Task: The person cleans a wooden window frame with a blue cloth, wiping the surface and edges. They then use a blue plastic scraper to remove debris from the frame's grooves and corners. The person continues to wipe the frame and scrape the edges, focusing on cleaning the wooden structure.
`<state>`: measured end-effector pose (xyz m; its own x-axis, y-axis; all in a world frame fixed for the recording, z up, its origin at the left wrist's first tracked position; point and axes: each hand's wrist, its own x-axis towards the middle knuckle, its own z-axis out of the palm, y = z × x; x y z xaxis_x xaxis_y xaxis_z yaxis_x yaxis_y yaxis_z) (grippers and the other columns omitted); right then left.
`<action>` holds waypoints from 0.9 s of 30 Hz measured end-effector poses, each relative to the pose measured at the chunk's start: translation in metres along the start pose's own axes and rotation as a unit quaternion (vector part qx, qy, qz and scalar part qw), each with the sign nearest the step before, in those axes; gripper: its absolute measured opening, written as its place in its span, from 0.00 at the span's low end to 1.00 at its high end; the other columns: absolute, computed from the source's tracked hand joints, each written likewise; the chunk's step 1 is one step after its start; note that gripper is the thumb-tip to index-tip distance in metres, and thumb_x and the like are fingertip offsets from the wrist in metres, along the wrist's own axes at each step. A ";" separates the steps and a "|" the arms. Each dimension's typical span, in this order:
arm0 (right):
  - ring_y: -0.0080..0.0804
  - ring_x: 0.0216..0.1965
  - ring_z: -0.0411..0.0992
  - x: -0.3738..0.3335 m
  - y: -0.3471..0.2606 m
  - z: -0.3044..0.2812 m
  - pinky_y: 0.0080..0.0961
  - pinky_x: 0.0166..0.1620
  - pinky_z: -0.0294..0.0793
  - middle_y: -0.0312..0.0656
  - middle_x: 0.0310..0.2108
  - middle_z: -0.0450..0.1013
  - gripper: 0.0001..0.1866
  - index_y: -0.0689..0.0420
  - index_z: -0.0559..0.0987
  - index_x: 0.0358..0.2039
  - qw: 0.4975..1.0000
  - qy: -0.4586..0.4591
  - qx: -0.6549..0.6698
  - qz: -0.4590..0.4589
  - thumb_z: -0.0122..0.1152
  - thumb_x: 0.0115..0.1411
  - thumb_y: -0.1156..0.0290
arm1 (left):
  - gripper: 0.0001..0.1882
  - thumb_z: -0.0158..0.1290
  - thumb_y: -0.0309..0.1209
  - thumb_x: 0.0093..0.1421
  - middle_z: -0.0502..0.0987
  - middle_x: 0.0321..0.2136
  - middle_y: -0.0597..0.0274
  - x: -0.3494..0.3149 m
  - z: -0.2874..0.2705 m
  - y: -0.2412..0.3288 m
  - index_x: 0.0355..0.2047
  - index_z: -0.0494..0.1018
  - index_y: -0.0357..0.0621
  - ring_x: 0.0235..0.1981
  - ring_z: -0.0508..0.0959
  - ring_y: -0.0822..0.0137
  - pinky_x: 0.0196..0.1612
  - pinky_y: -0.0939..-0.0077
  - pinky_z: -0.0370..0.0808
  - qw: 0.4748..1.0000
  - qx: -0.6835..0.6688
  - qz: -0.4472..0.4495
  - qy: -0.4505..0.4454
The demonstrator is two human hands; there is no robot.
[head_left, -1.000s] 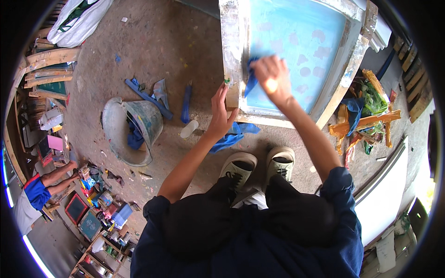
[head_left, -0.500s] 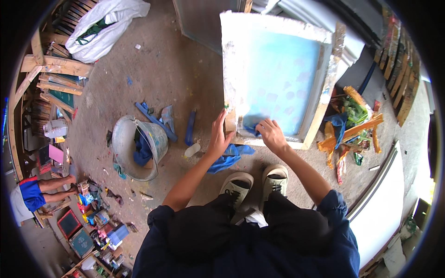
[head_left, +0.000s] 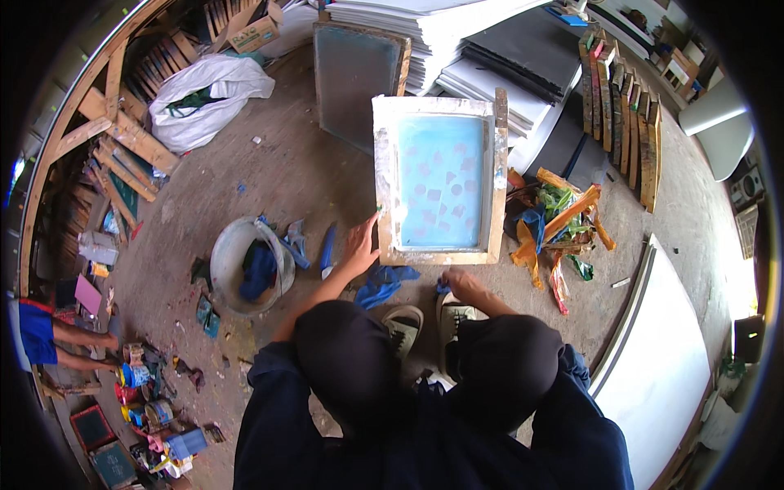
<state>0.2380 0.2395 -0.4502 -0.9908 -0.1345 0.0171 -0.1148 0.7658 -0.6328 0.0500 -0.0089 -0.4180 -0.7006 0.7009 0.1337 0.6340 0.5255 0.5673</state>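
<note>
- The wooden screen frame (head_left: 385,180) with light blue mesh (head_left: 441,184) is in front of the person's shoes (head_left: 455,318); I cannot tell if it leans or lies flat. Paler irregular patches show on this mesh.
- The left hand (head_left: 359,249) is at the lower left side of the frame. Its fingers are extended and not clenched, with the tips at the frame's edge.
- The right hand (head_left: 464,283) is just below the near edge of the frame. Its fingers grasp a small blue rag (head_left: 443,286), mostly hidden.
- A crumpled blue cloth (head_left: 384,287) lies on the floor, near the frame's lower left corner.
- Left of the frame, well apart, is a stained bucket (head_left: 229,265) with a dark blue cloth (head_left: 260,269) inside.
- Right of the frame is a heap of coloured scraps (head_left: 563,216).
- Behind the frame, to its left, stands a grey mesh screen (head_left: 355,77).
</note>
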 end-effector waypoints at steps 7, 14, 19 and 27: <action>0.52 0.34 0.72 0.035 0.006 -0.062 0.39 0.36 0.72 0.53 0.30 0.71 0.08 0.60 0.69 0.35 0.957 0.275 0.067 0.059 0.47 0.53 0.80 | 0.46 0.60 0.27 0.47 0.59 0.56 0.48 -0.039 -0.018 -0.007 0.63 0.46 0.49 0.55 0.60 0.46 0.57 0.54 0.57 0.999 0.034 0.021 -0.018; 0.60 0.33 0.72 0.045 0.025 -0.053 0.47 0.36 0.71 0.59 0.29 0.73 0.12 0.59 0.63 0.42 0.955 0.213 0.020 0.207 0.44 0.56 0.76 | 0.38 0.58 0.29 0.48 0.57 0.57 0.52 -0.028 -0.015 -0.003 0.59 0.55 0.48 0.54 0.59 0.49 0.57 0.56 0.57 0.996 0.078 0.043 -0.006; 0.53 0.38 0.73 0.041 0.003 0.000 0.40 0.43 0.72 0.56 0.32 0.74 0.10 0.59 0.65 0.39 0.987 0.102 0.027 0.119 0.39 0.57 0.81 | 0.32 0.57 0.30 0.50 0.55 0.57 0.56 -0.010 0.007 0.014 0.56 0.60 0.48 0.58 0.56 0.54 0.59 0.54 0.56 0.991 0.101 0.086 -0.016; 0.46 0.34 0.73 0.014 -0.019 0.024 0.35 0.38 0.73 0.49 0.32 0.72 0.12 0.59 0.68 0.39 0.978 0.034 0.181 0.100 0.48 0.53 0.84 | 0.12 0.56 0.30 0.51 0.66 0.49 0.63 0.013 0.047 0.010 0.37 0.74 0.46 0.57 0.60 0.63 0.63 0.52 0.52 0.978 0.132 0.150 -0.053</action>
<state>0.2286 0.2081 -0.4563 -0.9947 0.0479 -0.0914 0.1031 0.4982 -0.8609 0.0627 0.0277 -0.4489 -0.4409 0.8813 0.1699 0.8782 0.3845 0.2844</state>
